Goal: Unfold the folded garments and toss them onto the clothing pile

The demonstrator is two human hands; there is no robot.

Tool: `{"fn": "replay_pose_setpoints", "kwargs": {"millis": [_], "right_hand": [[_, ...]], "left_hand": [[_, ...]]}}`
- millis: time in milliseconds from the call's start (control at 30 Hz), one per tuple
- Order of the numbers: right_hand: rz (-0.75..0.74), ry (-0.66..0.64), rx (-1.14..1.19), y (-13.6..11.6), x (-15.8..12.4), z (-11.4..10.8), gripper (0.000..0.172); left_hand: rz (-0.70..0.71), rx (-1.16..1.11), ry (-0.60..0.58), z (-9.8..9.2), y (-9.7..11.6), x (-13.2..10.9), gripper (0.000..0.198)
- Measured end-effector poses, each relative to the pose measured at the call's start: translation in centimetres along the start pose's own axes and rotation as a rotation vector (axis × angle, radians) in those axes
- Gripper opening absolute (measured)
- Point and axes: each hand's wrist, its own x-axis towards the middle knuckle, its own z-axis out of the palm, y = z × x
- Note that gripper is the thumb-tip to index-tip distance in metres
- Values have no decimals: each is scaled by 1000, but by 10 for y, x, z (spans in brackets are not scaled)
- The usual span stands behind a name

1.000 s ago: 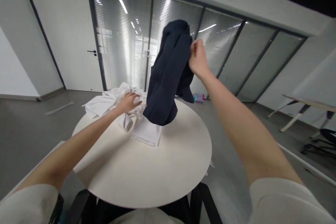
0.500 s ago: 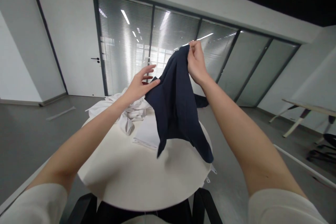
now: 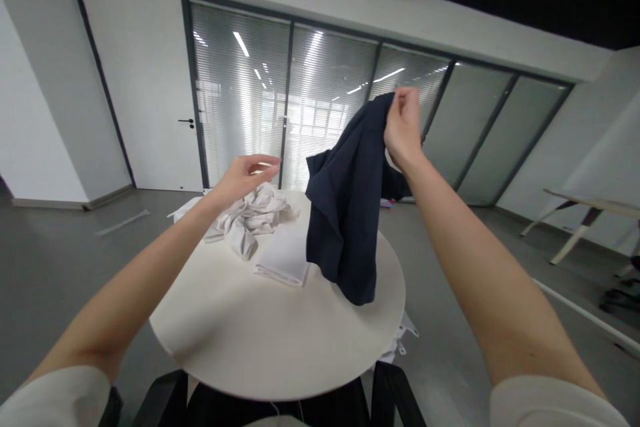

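Above the tabletop (image 3: 260,340), right hand (image 3: 403,127) pinches a navy garment (image 3: 345,213) aloft, unfurling it; empty, open left hand (image 3: 243,177) should catch its loose edge.

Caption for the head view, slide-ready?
Right hand holds a navy garment above a round white table; open left hand hovers over crumpled white clothes.

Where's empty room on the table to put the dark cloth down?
The near half of the round table is bare, from the folded white cloth to the edge nearest you. The far side is crowded: the crumpled white pile, and the dark garment hanging from the right hand.
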Motion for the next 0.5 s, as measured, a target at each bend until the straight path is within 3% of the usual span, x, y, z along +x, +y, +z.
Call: {"fn": "replay_pose_setpoints", "kwargs": {"millis": [133,200,300,400,433,500], "right_hand": [[47,-148,125,-45,-13,43,45],[45,-233,199,-63,-21,61,43],[67,-211,271,-69,-37,69,41],[243,-142,279,-55,-67,63,48],[328,-173,279,-50,-81,61,52],[494,-361,312,-42,-111,61,57]], "left_hand": [[228,-37,-127,44,27,10,89],[288,-12,-62,70,32,14,98],[277,72,119,90,26,19,72],[233,91,228,86,10,26,41],[222,71,271,83,4,30,37],[201,2,345,77,-9,36,36]]}}
